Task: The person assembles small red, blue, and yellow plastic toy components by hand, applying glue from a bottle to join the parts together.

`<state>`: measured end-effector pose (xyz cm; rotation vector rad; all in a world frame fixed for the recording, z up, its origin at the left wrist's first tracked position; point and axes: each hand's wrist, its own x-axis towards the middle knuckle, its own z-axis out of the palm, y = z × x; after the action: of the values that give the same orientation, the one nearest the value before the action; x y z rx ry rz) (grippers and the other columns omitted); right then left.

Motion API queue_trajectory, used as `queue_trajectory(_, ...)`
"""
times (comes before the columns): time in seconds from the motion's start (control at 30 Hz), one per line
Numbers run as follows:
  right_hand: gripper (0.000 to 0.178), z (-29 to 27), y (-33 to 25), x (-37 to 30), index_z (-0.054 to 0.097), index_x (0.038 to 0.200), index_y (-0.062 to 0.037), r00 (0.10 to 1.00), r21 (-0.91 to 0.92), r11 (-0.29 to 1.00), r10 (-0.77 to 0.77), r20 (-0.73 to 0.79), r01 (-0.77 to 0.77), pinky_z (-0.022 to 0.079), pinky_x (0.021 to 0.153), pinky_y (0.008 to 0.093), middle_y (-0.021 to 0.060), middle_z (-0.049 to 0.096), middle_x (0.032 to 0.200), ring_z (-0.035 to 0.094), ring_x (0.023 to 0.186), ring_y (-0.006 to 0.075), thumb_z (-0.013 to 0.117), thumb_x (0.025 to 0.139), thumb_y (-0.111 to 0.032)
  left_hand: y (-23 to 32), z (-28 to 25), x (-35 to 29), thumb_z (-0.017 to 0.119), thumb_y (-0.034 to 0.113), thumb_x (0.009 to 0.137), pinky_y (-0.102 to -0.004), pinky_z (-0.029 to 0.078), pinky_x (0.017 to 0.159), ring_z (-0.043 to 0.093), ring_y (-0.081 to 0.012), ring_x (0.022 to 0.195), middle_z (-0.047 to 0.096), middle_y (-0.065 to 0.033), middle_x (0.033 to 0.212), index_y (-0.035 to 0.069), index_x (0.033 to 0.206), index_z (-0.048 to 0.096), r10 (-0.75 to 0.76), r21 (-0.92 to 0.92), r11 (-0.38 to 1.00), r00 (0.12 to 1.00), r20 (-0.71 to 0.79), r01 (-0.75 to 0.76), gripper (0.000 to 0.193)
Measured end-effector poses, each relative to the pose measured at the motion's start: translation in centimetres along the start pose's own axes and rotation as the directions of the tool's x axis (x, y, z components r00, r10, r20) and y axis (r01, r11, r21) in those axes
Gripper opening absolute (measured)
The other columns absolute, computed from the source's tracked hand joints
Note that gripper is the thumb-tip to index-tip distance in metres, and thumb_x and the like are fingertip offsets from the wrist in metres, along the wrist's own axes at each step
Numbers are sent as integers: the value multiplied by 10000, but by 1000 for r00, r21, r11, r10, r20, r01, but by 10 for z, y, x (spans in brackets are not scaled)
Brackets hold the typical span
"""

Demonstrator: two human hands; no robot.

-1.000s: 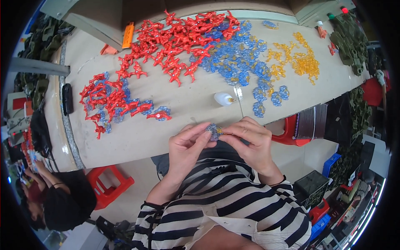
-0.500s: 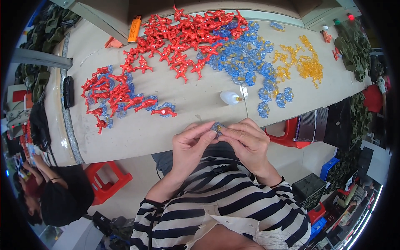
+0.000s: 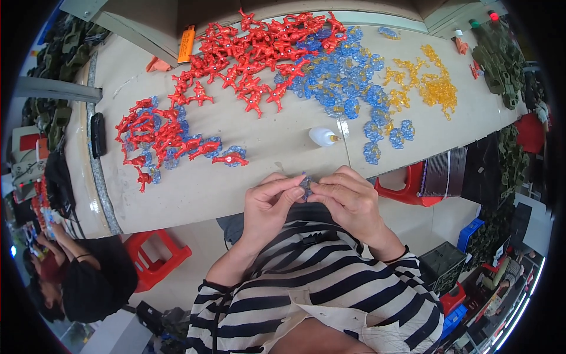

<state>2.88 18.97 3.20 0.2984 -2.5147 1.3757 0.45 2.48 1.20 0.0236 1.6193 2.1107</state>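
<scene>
Between my two hands, just off the table's front edge, is a small clear blue plastic piece (image 3: 306,185). My left hand (image 3: 269,203) pinches it from the left with thumb and fingers. From the right, my right hand (image 3: 349,197) grips it too, fingertips pressed together. Fingers cover most of the piece. Beyond my hands a white squeeze bottle (image 3: 322,137) with a yellowish tip lies on its side. A pile of similar blue pieces (image 3: 333,82) spreads behind it, with small yellow clear pieces (image 3: 437,88) to its right.
Red figures (image 3: 253,53) are heaped at the back of the table (image 3: 247,135); more red figures on blue pieces (image 3: 159,138) lie at the left. An orange box (image 3: 187,44) stands by the shelf. Red stools (image 3: 154,259) are below the table. Another person (image 3: 88,277) sits at the left.
The blue piece has turned between my fingertips, and the yellow on it shows less. Both hands keep nearly the same place and grip.
</scene>
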Motion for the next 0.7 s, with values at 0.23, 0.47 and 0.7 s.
queue_trajectory(0.23, 196, 0, 3, 2, 660, 766, 4, 999, 19, 1000, 25, 38, -25, 452, 544, 283, 100, 617, 726, 556, 638, 213, 743, 589, -9, -1, -1, 2, 559, -32, 828, -215, 507, 682, 580, -113, 736, 556, -59, 829, -6, 1025, 626, -8, 12, 1000, 1000, -5, 8, 210)
queue_trajectory(0.47, 191, -2, 4, 6, 670, 782, 2, 997, 50, 998, 40, 68, -44, 454, 557, 278, 105, 620, 723, 559, 642, 207, 741, 607, -27, -1, -2, 4, 559, -28, 830, -204, 497, 671, 583, -110, 731, 567, -59, 838, -6, 1023, 627, -26, -16, 1000, 1000, -2, 26, 206)
queue_trajectory(0.7, 215, -5, 2, 8, 669, 803, -1, 998, 34, 998, 43, 40, -45, 456, 571, 274, 101, 624, 747, 559, 644, 204, 746, 605, -38, 2, 2, 6, 572, 13, 840, -199, 506, 656, 602, -105, 732, 605, -67, 865, -8, 1038, 619, -42, -44, 998, 999, -13, 41, 204)
